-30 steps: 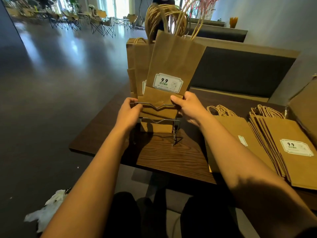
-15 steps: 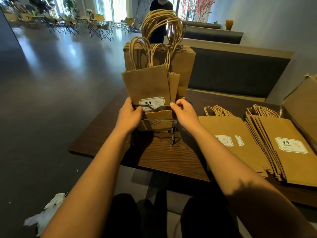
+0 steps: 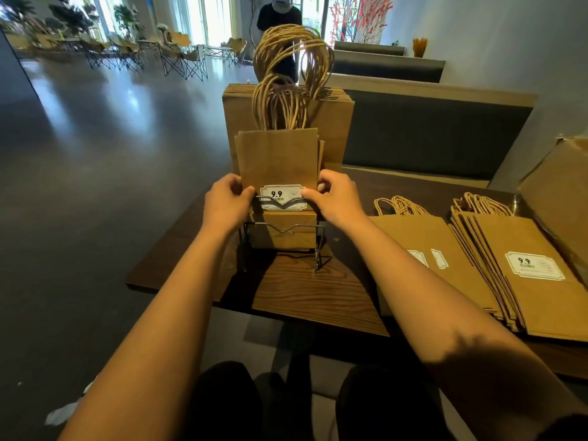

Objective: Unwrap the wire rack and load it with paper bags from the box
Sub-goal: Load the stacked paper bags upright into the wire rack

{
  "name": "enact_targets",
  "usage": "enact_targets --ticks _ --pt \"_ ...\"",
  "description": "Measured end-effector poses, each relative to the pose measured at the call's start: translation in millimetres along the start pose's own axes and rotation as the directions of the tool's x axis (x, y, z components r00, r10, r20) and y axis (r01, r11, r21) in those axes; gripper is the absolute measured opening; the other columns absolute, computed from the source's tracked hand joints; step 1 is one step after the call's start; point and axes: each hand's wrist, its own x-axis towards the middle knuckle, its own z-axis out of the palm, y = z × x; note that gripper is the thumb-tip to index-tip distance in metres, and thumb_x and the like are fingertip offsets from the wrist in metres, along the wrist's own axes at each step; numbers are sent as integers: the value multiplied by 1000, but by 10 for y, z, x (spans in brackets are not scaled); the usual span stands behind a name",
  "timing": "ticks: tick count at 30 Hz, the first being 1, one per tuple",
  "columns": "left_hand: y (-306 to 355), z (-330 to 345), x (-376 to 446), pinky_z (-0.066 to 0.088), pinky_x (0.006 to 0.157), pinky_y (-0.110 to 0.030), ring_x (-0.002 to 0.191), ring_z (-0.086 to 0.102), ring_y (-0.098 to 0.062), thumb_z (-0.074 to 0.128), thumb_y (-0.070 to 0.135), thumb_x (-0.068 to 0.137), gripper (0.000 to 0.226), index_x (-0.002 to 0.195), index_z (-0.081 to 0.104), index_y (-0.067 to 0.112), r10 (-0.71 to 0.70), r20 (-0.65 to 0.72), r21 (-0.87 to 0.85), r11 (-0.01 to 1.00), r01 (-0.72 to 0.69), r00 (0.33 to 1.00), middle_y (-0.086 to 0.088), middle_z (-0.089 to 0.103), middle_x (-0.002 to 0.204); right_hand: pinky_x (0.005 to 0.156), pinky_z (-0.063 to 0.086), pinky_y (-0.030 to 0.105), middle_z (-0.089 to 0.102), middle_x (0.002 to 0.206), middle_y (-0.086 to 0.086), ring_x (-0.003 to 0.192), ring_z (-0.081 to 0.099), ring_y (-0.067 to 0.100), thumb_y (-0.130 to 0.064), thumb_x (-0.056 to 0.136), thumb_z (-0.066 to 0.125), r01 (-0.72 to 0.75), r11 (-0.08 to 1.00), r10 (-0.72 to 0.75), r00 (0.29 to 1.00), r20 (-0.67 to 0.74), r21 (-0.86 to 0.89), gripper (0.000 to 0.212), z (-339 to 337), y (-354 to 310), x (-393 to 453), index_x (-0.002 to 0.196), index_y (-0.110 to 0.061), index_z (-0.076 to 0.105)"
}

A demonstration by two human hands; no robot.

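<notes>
A black wire rack (image 3: 313, 243) stands on the dark wooden table (image 3: 302, 294). Brown paper bags with twisted handles stand upright in it. The front bag (image 3: 278, 160) carries a white "9.9" label behind the rack's top wire. My left hand (image 3: 227, 203) grips that bag's left edge at the wire. On the other side my right hand (image 3: 337, 198) pinches its right edge, thumb on the label. Taller bags (image 3: 334, 122) stand behind it in the rack.
Two stacks of flat paper bags lie on the table to the right, one near (image 3: 426, 246) and one farther right (image 3: 541, 281). A cardboard box (image 3: 560, 186) sits at the far right edge. A bench backrest (image 3: 429, 135) runs behind the table. White wrapping lies on the floor (image 3: 63, 412).
The front bag has slid down into the rack between my hands and now sits straight. Both hands have shifted inward onto its edges at the top wire.
</notes>
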Motion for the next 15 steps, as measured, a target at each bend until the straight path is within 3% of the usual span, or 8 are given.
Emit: enact_targets --ticks 3,5,8,11,13,15 --pt "-83 10 -46 57 89 -40 96 68 -18 61 29 99 18 113 66 18 -36 13 -47 998 36 999 0 71 104 68 52 25 68 87 -8 81 65 9 -27 92 73 -18 999 19 1000 -23 37 11 -9 33 -4 96 -20 66" --pt "-120 30 -72 58 89 -44 96 69 -19 60 32 99 16 110 64 21 -56 24 -91 994 58 998 0 70 104 69 52 27 69 90 -3 81 64 12 -29 95 68 -81 994 83 996 -15 67 16 2 99 -22 97 -14 66" --pt "-138 46 -130 55 80 -31 96 66 -15 60 28 100 15 113 60 20 -65 20 -124 990 67 998 2 67 105 72 58 34 69 91 10 84 69 22 -37 102 56 -197 967 185 979 86 160 31 42 207 -81 96 -7 65" --pt "-145 69 -173 45 64 -14 86 60 -2 60 19 100 23 123 55 15 -50 8 -126 991 51 999 3 62 107 71 58 30 68 98 7 90 68 20 -41 104 51 -241 947 222 969 110 214 30 56 262 -131 106 -13 63" --pt "-128 86 -200 46 62 -14 84 60 -3 61 15 99 28 126 53 14 -50 14 -116 992 51 999 1 62 111 67 58 27 67 105 5 92 68 19 -41 103 53 -249 937 232 968 97 245 29 40 264 -150 117 -16 59" --pt "-103 89 -222 51 70 -20 91 62 -7 64 14 97 32 126 52 15 -45 1 -119 992 45 999 -2 61 117 67 59 28 65 106 2 94 66 18 -40 102 56 -243 936 227 970 89 253 29 18 247 -178 123 -19 55"
